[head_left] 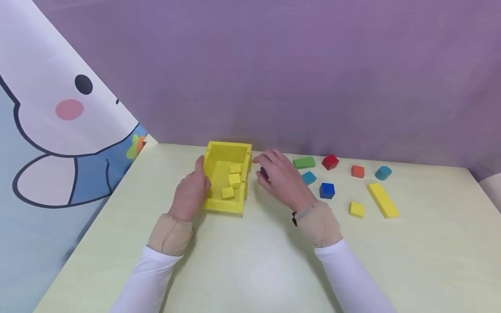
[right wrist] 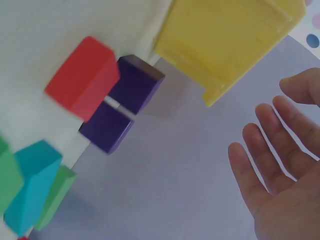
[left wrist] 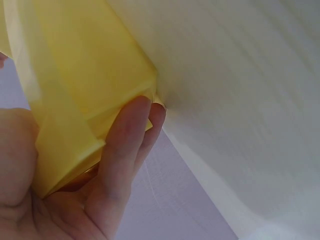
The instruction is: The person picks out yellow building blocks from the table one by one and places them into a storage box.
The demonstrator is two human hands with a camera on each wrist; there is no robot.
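My left hand (head_left: 191, 191) grips the left wall of a yellow box (head_left: 207, 205), with the thumb over the rim. The left wrist view shows its fingers (left wrist: 125, 135) curled against the outside. Inside lie a few yellow cubes (head_left: 234, 180). Just right of the box, my right hand (head_left: 279, 178) is over the table, its fingers loosely extended with nothing between them. A dark purple block (head_left: 264, 173) peeks out under that hand. From the right wrist, two purple blocks (right wrist: 137, 84) and a red block (right wrist: 82, 77) stand close together near the box.
Right of my right hand are a green block (head_left: 304, 162), a teal block (head_left: 308, 178), a dark blue cube (head_left: 326, 190) and a red cube (head_left: 330, 162). Farther right lie an orange block (head_left: 358, 171), a blue cylinder (head_left: 383, 172), a yellow cube (head_left: 356, 209) and a long yellow block (head_left: 382, 200).
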